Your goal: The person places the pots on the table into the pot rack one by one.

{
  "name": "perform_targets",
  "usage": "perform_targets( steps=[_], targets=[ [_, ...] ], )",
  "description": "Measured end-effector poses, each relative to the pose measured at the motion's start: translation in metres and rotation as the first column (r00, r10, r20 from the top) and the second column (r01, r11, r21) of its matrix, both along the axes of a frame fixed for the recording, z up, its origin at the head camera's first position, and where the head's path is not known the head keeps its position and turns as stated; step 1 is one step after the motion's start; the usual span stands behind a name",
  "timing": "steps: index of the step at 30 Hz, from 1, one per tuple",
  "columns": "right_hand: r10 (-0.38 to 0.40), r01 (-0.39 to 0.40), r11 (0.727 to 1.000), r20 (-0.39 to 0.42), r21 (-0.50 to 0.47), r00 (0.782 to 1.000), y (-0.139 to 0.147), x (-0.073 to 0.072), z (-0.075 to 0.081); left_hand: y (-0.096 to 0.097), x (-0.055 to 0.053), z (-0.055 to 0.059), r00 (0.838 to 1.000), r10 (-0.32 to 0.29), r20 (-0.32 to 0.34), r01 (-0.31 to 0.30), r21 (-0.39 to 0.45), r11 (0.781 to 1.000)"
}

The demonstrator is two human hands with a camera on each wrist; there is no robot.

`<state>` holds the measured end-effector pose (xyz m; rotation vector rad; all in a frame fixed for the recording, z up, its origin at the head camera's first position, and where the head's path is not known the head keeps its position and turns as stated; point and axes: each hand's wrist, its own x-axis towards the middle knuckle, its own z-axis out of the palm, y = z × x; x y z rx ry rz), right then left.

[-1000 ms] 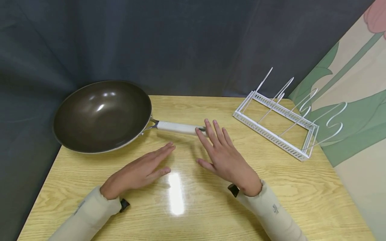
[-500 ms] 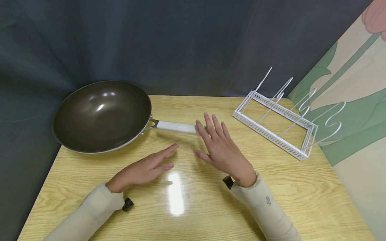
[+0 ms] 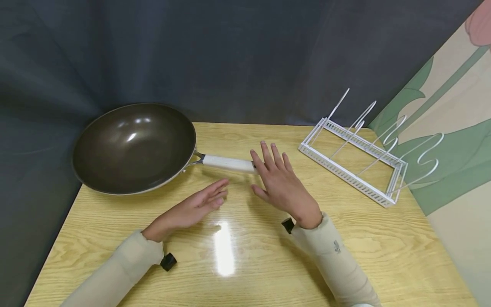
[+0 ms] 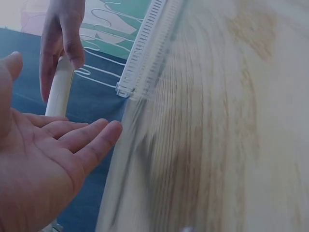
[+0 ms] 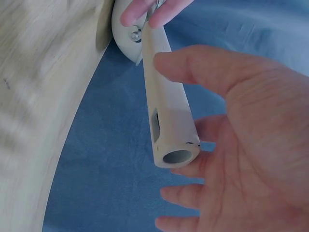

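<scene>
A wok (image 3: 134, 149) with a dark brown inside sits at the back left in the head view, its white handle (image 3: 228, 163) pointing right. My right hand (image 3: 281, 185) is over the handle's end, fingers spread and straight. In the right wrist view the hollow end of the handle (image 5: 174, 121) lies between the thumb and fingers, which are not curled round it; contact cannot be told. My left hand (image 3: 188, 209) hovers in front of the handle, palm turned inward, fingers loosely extended and holding nothing.
A white wire rack (image 3: 347, 172) with upright curved dividers stands at the right on the wooden table (image 3: 261, 264). A dark curtain (image 3: 245, 59) hangs behind, and a flower-patterned wall (image 3: 460, 145) borders the right side.
My left hand has moved a little right and away from me. The right hand has shifted slightly forward and left over the handle's end. Wok and rack stay in place.
</scene>
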<state>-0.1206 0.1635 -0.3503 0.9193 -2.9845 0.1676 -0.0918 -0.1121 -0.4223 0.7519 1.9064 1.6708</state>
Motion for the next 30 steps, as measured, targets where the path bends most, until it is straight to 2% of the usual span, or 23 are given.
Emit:
perform_targets(
  steps=[4, 8, 14, 17, 23, 30],
  targets=[
    [-0.008, 0.008, 1.0, -0.006, 0.019, 1.0, -0.003, -0.004, 0.002, 0.003, -0.004, -0.003, 0.998, 0.012, 0.056, -0.016, 0.07, 0.997],
    [-0.01, 0.01, 0.999, -0.001, 0.042, 1.0, -0.007, -0.008, 0.005, 0.005, -0.01, -0.005, 0.991, 0.041, 0.124, -0.058, 0.141, 0.988],
    [-0.019, 0.017, 0.997, 0.033, 0.069, 0.999, -0.015, -0.014, 0.01, 0.006, -0.015, -0.007, 0.964, 0.085, 0.251, -0.132, 0.178, 0.975],
    [-0.031, 0.027, 0.997, 0.056, 0.076, 0.998, -0.018, -0.018, 0.011, 0.007, -0.018, -0.01, 0.942, 0.085, 0.325, -0.169, 0.238, 0.956],
    [-0.029, 0.022, 0.998, 0.102, 0.063, 0.994, -0.025, -0.026, 0.013, 0.011, -0.021, -0.01, 0.873, 0.104, 0.476, -0.298, 0.351, 0.888],
    [-0.048, 0.037, 0.996, 0.127, 0.087, 0.991, -0.028, -0.031, 0.013, 0.02, -0.025, -0.012, 0.819, 0.119, 0.561, -0.388, 0.388, 0.836]
  ],
)
